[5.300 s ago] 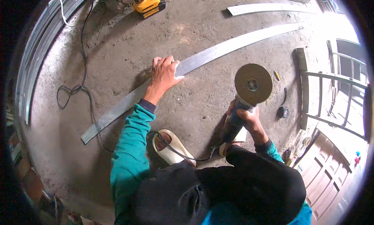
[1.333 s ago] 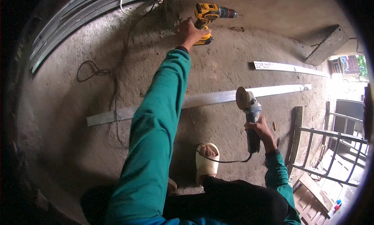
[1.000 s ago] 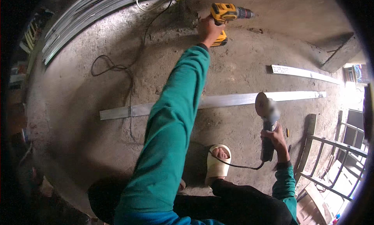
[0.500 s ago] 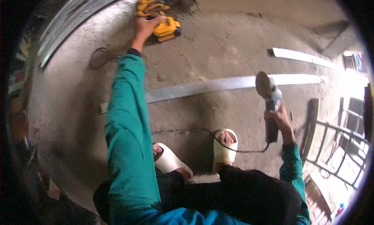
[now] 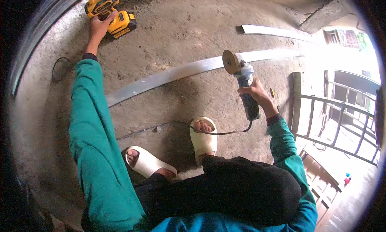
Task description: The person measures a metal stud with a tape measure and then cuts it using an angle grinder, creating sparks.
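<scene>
At the far left, my left hand (image 5: 99,26) is closed round the handle of a yellow and black cordless drill (image 5: 120,19). The drill is on or just over the floor; I cannot tell which. My right hand (image 5: 257,92) grips an angle grinder (image 5: 248,101) by its dark body, with the disc (image 5: 230,62) at the far end. That disc overlaps a long flat metal strip (image 5: 169,74) in the picture; contact between them cannot be made out. From the grinder's near end a black cord (image 5: 225,133) runs left across my slipper.
Beyond the strip lies a shorter metal strip (image 5: 269,30). Long metal lengths (image 5: 38,43) run along the left edge. A metal frame with bars (image 5: 341,105) stands at the right, above a wooden panel (image 5: 321,175). My white slippers (image 5: 203,139) are on the rough floor (image 5: 169,43).
The whole view has shifted, so the drill, strips and both hands now appear further left and higher. Both hands keep their holds on the same tools.
</scene>
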`<state>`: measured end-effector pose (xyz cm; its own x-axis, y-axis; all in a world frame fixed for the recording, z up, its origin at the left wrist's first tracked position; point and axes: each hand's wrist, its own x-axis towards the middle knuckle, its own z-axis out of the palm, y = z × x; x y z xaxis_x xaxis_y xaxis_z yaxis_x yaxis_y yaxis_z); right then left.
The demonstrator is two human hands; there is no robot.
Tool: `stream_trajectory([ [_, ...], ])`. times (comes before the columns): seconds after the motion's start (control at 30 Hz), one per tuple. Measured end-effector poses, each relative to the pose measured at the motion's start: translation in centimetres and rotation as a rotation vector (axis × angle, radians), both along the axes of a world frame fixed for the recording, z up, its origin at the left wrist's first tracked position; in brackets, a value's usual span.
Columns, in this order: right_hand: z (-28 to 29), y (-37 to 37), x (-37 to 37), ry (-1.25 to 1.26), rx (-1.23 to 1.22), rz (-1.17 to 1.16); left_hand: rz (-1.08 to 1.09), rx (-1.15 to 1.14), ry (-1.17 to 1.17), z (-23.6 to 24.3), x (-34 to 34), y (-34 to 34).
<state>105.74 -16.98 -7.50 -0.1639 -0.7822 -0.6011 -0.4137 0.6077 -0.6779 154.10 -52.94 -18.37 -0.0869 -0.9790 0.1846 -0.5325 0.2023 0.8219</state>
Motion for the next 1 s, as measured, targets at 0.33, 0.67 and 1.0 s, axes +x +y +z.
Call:
stream_trajectory([
  [0.33, -1.0, -1.1, -0.7, 0.066, 0.069, 0.051, 0.343, -0.377, 0.167, -2.0, -3.6, 6.8],
  [0.67, -1.9, -1.6, -1.3, 0.045, 0.076, 0.07, -0.344, -0.275, -0.27, -4.1, -19.5, 27.3],
  [1.0, -2.4, -2.2, -1.4, 0.081, 0.069, 0.093, -0.306, -0.162, -0.247, -4.6, -19.6, 27.5],
])
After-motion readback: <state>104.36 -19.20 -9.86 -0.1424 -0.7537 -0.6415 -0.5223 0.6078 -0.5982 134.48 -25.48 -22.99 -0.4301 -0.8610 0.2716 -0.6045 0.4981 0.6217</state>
